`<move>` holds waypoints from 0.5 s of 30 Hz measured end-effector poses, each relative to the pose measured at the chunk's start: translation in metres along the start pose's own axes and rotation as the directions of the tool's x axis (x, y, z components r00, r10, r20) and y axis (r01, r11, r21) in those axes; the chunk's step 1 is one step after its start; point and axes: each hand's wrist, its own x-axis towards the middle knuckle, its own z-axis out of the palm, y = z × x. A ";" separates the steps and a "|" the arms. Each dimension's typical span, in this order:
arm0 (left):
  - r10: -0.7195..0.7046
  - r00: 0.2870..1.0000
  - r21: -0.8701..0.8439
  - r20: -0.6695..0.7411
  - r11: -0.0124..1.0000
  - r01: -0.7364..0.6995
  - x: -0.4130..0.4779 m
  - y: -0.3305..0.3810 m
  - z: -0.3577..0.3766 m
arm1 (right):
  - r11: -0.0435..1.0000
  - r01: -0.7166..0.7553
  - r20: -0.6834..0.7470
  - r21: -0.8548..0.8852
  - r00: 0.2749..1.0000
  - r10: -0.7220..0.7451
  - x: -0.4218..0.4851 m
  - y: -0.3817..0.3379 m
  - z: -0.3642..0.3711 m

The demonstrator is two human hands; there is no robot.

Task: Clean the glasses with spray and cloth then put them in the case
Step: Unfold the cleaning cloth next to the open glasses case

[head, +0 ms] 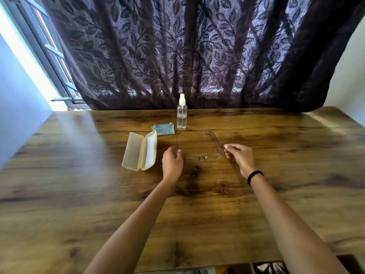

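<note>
- Glasses [212, 157]: centre of frame, at the wooden bench [79, 194] surface, temples unfolded and pointing toward the curtain [177, 46].
- Left hand [172, 162]: fingers curled round the left hinge end of the glasses.
- Right hand [239, 155]: thumb and fingertips pinching the right hinge end.
- Case [138, 153]: open, left of centre.
- Cloth [164, 129], upright spray bottle [182, 115]: side by side above the case.

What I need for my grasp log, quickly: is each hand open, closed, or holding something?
Left hand: fingers curled round the left corner of the glasses, holding them.
Right hand: pinching the glasses at the right hinge.
</note>
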 end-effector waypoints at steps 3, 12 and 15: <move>-0.029 0.999 0.016 -0.031 0.999 0.029 0.008 0.005 0.001 | 0.996 -0.077 0.060 0.037 0.995 0.074 0.003 -0.004 0.002; -0.244 0.965 -0.427 0.092 0.866 0.259 0.022 0.009 0.004 | 0.996 -0.072 0.114 0.060 0.991 0.065 0.010 -0.005 0.004; -0.250 0.961 -0.435 0.120 0.856 0.277 0.023 0.013 0.004 | 0.996 -0.060 0.104 0.071 0.993 0.052 0.014 -0.006 0.000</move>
